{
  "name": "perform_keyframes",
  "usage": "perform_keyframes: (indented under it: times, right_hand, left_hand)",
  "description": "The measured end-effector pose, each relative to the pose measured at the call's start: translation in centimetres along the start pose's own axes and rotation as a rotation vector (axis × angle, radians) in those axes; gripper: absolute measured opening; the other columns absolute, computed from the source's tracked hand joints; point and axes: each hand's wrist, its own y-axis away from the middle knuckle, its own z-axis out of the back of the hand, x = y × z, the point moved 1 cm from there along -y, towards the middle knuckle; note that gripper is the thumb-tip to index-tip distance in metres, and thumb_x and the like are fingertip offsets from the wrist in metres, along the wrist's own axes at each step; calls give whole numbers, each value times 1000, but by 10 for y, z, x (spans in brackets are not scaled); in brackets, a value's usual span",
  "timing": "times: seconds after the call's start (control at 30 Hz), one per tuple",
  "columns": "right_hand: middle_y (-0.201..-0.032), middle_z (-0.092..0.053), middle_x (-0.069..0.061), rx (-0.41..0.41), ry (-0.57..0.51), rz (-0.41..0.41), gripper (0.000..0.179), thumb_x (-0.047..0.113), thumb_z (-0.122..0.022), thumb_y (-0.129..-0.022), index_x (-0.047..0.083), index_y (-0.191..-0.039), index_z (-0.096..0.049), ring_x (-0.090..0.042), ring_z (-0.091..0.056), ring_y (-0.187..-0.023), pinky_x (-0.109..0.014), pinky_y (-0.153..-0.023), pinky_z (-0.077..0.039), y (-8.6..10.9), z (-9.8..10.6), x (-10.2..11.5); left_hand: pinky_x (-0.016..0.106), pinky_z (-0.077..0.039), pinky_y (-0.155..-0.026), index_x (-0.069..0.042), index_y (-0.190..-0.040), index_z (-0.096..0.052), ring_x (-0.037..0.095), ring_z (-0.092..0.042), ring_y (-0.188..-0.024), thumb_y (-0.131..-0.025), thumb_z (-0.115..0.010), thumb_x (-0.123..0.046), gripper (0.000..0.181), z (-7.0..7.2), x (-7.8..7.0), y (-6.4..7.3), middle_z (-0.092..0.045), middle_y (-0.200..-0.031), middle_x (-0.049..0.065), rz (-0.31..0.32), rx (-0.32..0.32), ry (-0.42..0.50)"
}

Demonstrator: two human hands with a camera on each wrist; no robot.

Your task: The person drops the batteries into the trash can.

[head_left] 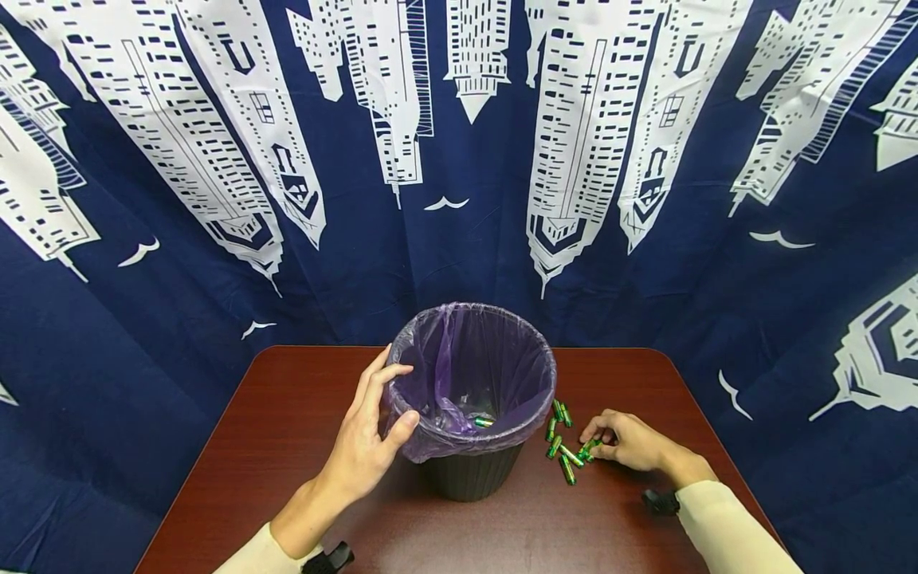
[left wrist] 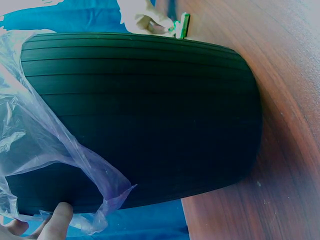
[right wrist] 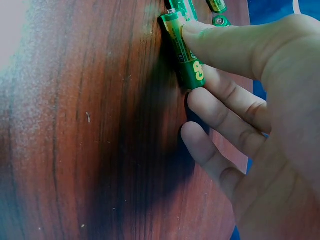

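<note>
A dark ribbed trash bin (head_left: 469,477) stands on the table, lined with a translucent purple bag (head_left: 495,319) folded over its rim. Inside, a green battery (head_left: 484,422) lies at the bottom. My left hand (head_left: 369,442) rests against the bin's left rim, its fingers and thumb spread and loosely bent over the bag; in the left wrist view a fingertip (left wrist: 62,212) shows by the bag's edge. To the right of the bin, my right hand (head_left: 631,442) pinches a green battery (right wrist: 182,50) between thumb and fingers, low over the table. Several loose green batteries (head_left: 567,469) lie between that hand and the bin.
The reddish-brown wooden table (head_left: 301,399) carries everything. Behind it hangs a dark blue curtain (head_left: 473,247) printed with white upside-down buildings. Dark straps (head_left: 660,502) sit at both wrists, by the cream sleeves (head_left: 731,530).
</note>
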Motion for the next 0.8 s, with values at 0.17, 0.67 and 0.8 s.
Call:
perform_keyframes:
  times: [0.17, 0.67, 0.8]
  right_hand:
    - [-106, -74, -1, 23, 11, -15, 15, 8, -91, -99, 14, -107, -80, 0, -64, -92, -28, -79, -60, -1, -1, -1]
    - [-105, -69, 2, 102, 10, -42, 20, 9, -92, -97, 15, -110, -78, -5, -62, -93, -25, -80, -55, 1, 2, -2]
    - [-105, -68, 1, 110, 15, -63, 23, 8, -93, -95, 14, -110, -77, -7, -61, -93, -26, -80, -53, 2, 1, -1]
  left_hand:
    - [26, -53, -125, -22, -167, -55, 41, -54, -165, -105, -78, -21, 66, 0, 0, 1, -31, -192, 7, -3, -4, -1]
    - [23, -50, -127, -18, -167, -55, 41, -52, -167, -105, -78, -20, 65, 0, -1, 1, -30, -192, 8, -2, -6, -12]
    - [24, -52, -126, -19, -167, -55, 41, -53, -166, -105, -78, -20, 66, 0, -1, 0, -30, -192, 8, -3, -3, -5]
